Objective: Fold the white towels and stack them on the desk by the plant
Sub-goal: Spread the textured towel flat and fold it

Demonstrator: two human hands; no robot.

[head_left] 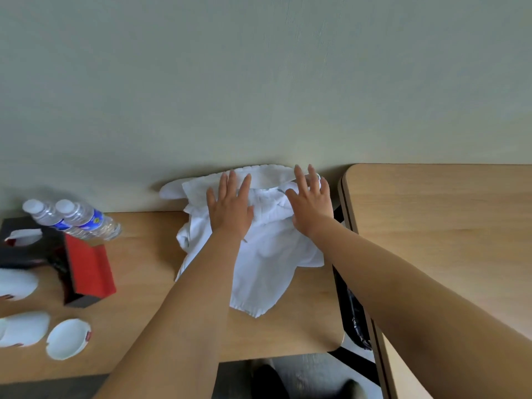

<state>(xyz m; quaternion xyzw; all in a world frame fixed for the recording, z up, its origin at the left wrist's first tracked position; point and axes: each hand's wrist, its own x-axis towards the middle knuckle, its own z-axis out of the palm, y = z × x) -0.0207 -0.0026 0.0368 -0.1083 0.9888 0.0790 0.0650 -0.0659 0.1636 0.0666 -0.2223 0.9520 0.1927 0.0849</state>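
Looking down from the head camera, the viewer sees a heap of white towels point(267, 249) lying rumpled on a light wooden bench point(149, 254), pushed up against a pale green wall point(259, 82). The cloth is bunched and creased, with one loose corner trailing toward the near edge of the bench, so the folding appears barely begun. No neat folded stack is in view, and no plant can be seen anywhere. How many towels make up the heap cannot be told. Both bare arms reach forward over the bench. The left hand point(230, 208) lies palm down on the far left part of the heap, its fingers straight and slightly spread, pressing on the cloth rather than gripping it. The right hand point(312, 205) lies palm down on the far right part, its fingers also straight and spread, the tips reaching the towels' far hem beside the wall. The two hands are apart, with a band of creased cloth between them. To the left on the same bench stand two water bottles point(77, 218), a red and black tissue box point(83, 272) and some white dishes point(67, 338). A second bench point(446, 226), set higher, stands at the right.
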